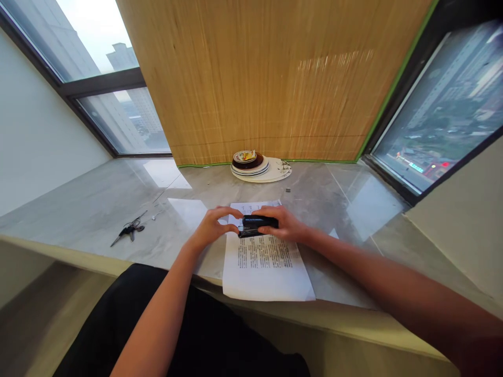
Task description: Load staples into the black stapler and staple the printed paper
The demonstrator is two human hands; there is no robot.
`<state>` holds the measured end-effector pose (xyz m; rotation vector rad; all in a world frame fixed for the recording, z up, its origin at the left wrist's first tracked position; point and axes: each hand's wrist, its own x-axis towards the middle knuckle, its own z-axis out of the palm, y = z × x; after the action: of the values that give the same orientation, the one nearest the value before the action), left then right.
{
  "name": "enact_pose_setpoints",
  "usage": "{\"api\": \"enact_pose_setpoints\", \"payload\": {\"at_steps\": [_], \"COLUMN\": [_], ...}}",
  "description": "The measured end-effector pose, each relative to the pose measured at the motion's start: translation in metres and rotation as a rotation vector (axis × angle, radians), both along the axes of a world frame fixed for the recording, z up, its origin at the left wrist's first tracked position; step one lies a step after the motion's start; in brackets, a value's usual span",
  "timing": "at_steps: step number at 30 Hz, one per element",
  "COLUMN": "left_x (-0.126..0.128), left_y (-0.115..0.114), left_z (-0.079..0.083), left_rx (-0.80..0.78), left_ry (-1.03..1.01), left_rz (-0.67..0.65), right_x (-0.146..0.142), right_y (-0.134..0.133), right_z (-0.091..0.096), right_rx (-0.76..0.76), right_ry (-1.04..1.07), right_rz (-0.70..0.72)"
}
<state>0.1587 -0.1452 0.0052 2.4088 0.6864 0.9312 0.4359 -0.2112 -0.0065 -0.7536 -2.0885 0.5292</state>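
A black stapler (259, 222) is held above printed sheets of paper (269, 280) on the grey stone ledge. My right hand (285, 224) is closed around the stapler's right end, with the thumb along its near side. At the left end, the curled thumb and index finger of my left hand (214, 225) pinch the tip of the stapler. Lines of dark print show on the paper below, and the stapler and hands cover part of them. The near edge of the paper hangs slightly over the front of the ledge.
A bunch of keys (131, 229) lies at the left on the ledge. Stacked plates (251, 166) stand at the back against a bamboo blind (271, 78). One small dark piece (288, 190) lies behind the paper. Windows flank the ledge on both sides.
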Motion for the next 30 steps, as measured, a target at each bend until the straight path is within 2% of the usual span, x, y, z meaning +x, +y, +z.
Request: {"api": "enact_pose_setpoints", "payload": {"at_steps": [3, 6, 10, 12, 16, 18, 20, 22, 24, 27, 30], "left_x": [0.007, 0.008, 0.010, 0.013, 0.016, 0.015, 0.014, 0.014, 0.015, 0.022, 0.035], "left_y": [-0.005, -0.007, -0.008, -0.011, -0.013, -0.011, -0.009, -0.006, -0.006, -0.013, -0.028], "left_z": [0.000, 0.004, 0.006, 0.002, -0.013, -0.020, -0.024, -0.026, -0.027, -0.026, -0.024], "left_rx": [-0.039, -0.071, -0.033, -0.015, 0.060, 0.106, 0.111, 0.110, 0.124, 0.183, 0.197], "left_ry": [0.001, -0.016, -0.091, -0.064, 0.291, 0.435, 0.463, 0.459, 0.457, 0.408, 0.359], "left_rz": [-0.075, -0.099, 0.082, 0.116, -0.017, 0.038, 0.118, 0.153, 0.177, 0.209, 0.089], "right_x": [-0.013, -0.022, -0.019, -0.007, 0.037, 0.065, 0.092, 0.113, 0.126, 0.131, 0.125], "right_y": [-0.008, -0.013, -0.013, -0.009, -0.006, -0.009, -0.015, -0.022, -0.027, -0.031, -0.033], "right_z": [0.001, 0.002, 0.012, 0.020, 0.033, 0.034, 0.031, 0.028, 0.029, 0.036, 0.041], "right_rx": [0.046, 0.045, -0.020, -0.033, -0.030, -0.028, -0.056, -0.131, -0.210, -0.288, -0.329], "right_ry": [0.011, 0.023, 0.114, 0.149, -0.008, -0.132, -0.237, -0.339, -0.419, -0.445, -0.428], "right_rz": [0.054, 0.021, -0.156, -0.305, -0.521, -0.604, -0.661, -0.596, -0.413, -0.104, 0.088]}}
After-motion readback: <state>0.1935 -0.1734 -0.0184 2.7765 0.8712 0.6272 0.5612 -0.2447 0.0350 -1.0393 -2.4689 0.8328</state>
